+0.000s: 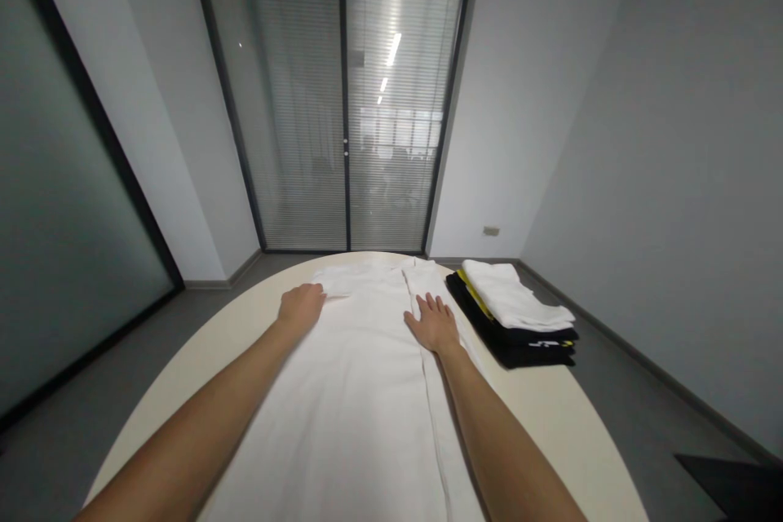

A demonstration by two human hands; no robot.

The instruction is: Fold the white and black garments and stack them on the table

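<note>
1. A white garment is laid out lengthwise along the middle of the table, stretched from the table's near side almost to its far edge.
2. Toward the table's right edge, a long line is seen running down the garment. A strip already turned in is suggested there, though a fold cannot be told from a seam with certainty.
3. Toward the table's left edge, no matching line is seen; part of that side is hidden by the left arm.
4. The left hand is closed on the garment's left border, toward the table's far edge, and a small crease is raised beside the fingers.
5. The right hand is laid open, palm down and fingers spread, on the strip to the right of the table's middle; nothing is gripped by it.
6. A pile of folded clothes is set at the table's right edge, topped by a white piece, with yellow and black cloth shown beneath. These pieces are judged to be finished.
7. The garment is judged to be only partway done: it is mostly flattened, but its full length is not yet reduced to a compact shape like the pile's.
</note>
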